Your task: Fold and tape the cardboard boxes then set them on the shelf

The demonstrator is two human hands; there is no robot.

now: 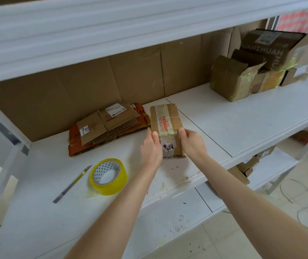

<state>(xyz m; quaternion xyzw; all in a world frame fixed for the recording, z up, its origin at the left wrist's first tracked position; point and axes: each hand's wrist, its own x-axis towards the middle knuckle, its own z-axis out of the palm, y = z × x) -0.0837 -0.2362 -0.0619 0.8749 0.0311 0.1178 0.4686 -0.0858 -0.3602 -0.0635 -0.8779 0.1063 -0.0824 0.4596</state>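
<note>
My left hand (150,146) and right hand (191,142) clamp the taped box (165,120) on the white shelf (242,116).
I grip the near end from either side, each thumb laid over the top edge; the fingers down the sides are hidden from me. The box sits flat on the shelf board, long axis running away from me, with clear tape strips across its top. A stack of flattened boxes (108,124) lies just beside it on the left; whether they touch I cannot tell. Nearer me, left of my forearm, a yellowish tape roll (108,176) lies flat, with a slim cutter (72,184) beside it. Opened boxes (229,79) stand well apart at the right rear.
</note>
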